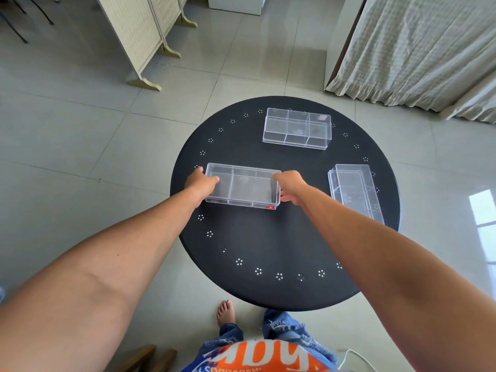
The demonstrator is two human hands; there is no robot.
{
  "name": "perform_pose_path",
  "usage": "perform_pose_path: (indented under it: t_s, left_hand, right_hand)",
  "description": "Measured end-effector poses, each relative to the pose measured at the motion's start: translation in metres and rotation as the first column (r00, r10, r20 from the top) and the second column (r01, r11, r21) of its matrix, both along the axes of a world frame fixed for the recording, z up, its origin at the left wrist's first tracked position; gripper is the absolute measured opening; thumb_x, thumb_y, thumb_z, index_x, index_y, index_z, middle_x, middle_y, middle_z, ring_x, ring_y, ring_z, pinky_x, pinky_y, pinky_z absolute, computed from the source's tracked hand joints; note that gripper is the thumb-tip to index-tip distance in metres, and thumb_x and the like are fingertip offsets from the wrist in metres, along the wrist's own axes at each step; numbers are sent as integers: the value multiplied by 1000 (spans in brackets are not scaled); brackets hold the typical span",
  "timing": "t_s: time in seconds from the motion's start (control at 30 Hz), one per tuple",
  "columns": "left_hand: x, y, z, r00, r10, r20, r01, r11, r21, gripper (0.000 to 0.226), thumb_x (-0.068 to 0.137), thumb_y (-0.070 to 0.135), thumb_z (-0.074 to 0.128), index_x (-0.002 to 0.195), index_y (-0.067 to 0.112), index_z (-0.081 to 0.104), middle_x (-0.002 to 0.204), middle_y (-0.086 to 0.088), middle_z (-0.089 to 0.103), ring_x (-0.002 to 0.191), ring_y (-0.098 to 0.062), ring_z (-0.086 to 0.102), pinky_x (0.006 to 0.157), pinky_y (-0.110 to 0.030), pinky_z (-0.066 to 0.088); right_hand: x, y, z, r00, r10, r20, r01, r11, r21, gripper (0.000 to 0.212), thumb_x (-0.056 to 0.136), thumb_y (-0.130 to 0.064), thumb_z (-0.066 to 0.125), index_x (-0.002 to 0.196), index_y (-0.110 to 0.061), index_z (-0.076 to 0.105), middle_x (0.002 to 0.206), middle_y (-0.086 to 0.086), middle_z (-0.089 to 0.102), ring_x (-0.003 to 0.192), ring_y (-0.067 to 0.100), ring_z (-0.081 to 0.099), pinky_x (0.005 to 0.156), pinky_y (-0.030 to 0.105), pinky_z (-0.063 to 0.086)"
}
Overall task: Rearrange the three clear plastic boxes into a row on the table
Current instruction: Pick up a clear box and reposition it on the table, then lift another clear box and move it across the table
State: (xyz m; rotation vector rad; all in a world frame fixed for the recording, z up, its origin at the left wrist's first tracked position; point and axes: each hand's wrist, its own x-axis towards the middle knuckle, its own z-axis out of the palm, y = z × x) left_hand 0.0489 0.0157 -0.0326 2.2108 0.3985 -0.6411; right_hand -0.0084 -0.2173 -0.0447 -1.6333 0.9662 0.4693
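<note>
Not yet in a row: three clear boxes scattered over round black table (268,237). Near box (243,186) at centre-left, clamped end to end by left hand (201,185) and right hand (290,187). Far box (297,128) upper centre, well apart. Third box (355,193) turned lengthwise, close to right rim. Wide bare room across lower half of tabletop; little margin at left edge.

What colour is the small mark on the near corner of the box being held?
Red mark, seen in the head view.
</note>
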Motion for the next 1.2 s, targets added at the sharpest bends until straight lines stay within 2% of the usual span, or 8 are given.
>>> perform_pose_path:
  t_s: [0.13, 0.17, 0.2, 0.43, 0.63, 0.77, 1.03, 1.2]
  left_hand:
    - [3, -11, 17, 969, -64, 238, 26, 987, 159, 62, 88, 25, 52, 148, 24, 36, 147, -10, 42, 131, -30, 47, 100, -42, 44]
    - [5, -16, 22, 953, -92, 288, 43, 984, 172, 60, 88, 24, 51, 146, 24, 39, 145, -10, 43, 130, -30, 47, 100, -43, 44]
    - [6, -20, 25, 939, -119, 322, 64, 982, 175, 57, 88, 24, 50, 144, 24, 43, 144, -10, 44, 129, -30, 47, 101, -44, 44]
    - [3, -76, 42, 853, -365, 373, 347, 930, 119, 43, 88, 22, 46, 128, 27, 61, 134, -5, 58, 117, -25, 58, 95, -33, 47]
    - [-24, -143, 43, 790, -529, 310, 541, 839, 54, 39, 86, 23, 49, 119, 29, 67, 120, 4, 69, 110, -20, 63, 93, -29, 48]
    - [-41, -183, 39, 730, -630, 264, 648, 761, 23, 38, 85, 29, 55, 121, 29, 65, 117, 5, 69, 110, -21, 63, 98, -32, 47]
    - [-57, -250, 22, 680, -713, 173, 725, 689, -12, 81, 79, 42, 70, 148, 21, 33, 153, -12, 30, 135, -28, 43, 108, -37, 36]
    - [-54, -275, 8, 693, -717, 75, 720, 681, -134, 95, 81, 47, 67, 156, 24, 13, 163, -6, 14, 149, -23, 21, 116, -39, 23]
  right_hand:
    - [-17, 1, 27, 998, -11, 55, 15, 998, -69, 19, 92, -28, 53, 103, -21, 38, 81, 2, 49, 73, 24, 49, 76, 36, 50]
    - [-17, -4, 23, 996, -36, 79, 42, 996, -75, 62, 92, -26, 53, 143, 1, 29, 84, 5, 52, 78, 25, 52, 78, 36, 52]
    - [-21, -7, 24, 995, -32, 91, 42, 992, -115, 51, 92, -25, 53, 142, -13, 50, 94, 9, 60, 89, 27, 59, 87, 39, 55]
    - [-60, -35, 42, 979, -53, 198, 123, 925, -361, 51, 96, -26, 51, 146, -16, 47, 138, 1, 59, 121, 26, 58, 92, 34, 48]
    - [-117, -62, 51, 950, -88, 301, 232, 843, -485, 38, 93, -21, 48, 128, -17, 63, 104, 3, 70, 105, 27, 65, 82, 27, 44]
    - [-155, -80, 43, 960, -108, 257, 260, 681, -685, 35, 91, -31, 52, 124, -22, 63, 123, 7, 61, 120, 28, 53, 100, 39, 43]
    - [-213, -92, 12, 969, -172, 178, 247, 709, -661, 125, 63, -72, 73, 158, -29, 6, 157, 8, 23, 147, 28, 21, 121, 42, 17]
    - [-227, -88, -14, 970, -190, 153, 243, 798, -551, 140, 55, -75, 77, 155, -41, -15, 166, 6, 5, 154, 22, 8, 122, 47, 22]
